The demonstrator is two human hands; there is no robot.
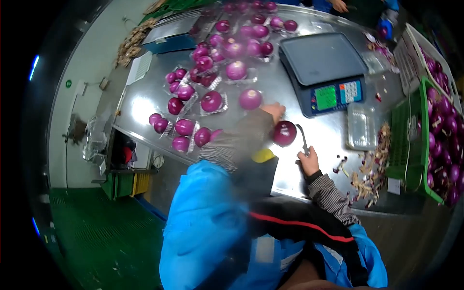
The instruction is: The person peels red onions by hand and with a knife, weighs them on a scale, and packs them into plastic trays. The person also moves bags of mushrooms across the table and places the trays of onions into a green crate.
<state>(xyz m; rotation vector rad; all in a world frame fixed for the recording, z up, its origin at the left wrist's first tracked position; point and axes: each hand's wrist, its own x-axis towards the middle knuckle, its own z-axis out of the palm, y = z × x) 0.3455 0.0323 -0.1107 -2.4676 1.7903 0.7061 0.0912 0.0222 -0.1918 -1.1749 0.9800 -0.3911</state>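
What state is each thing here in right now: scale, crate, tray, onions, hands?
Scale: on, display lit, platform bare.
Green crate: full of purple onions.
Clear tray: empty, lying flat.
Left hand: touching the onion, grip unclear.
That onion: whole, smooth.
Right hand: closed on a knife.
Peels: loose, heaped beside the crate.
Packed onions: sitting in small clear trays.

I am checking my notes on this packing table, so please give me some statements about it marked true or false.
1. The right hand grips a slim tool. True.
2. The scale stands left of the wrapped onions. False: the scale stands right of the wrapped onions.
3. The green crate holds purple onions. True.
4. The left hand rests on the scale. False: the left hand is at a peeled onion.
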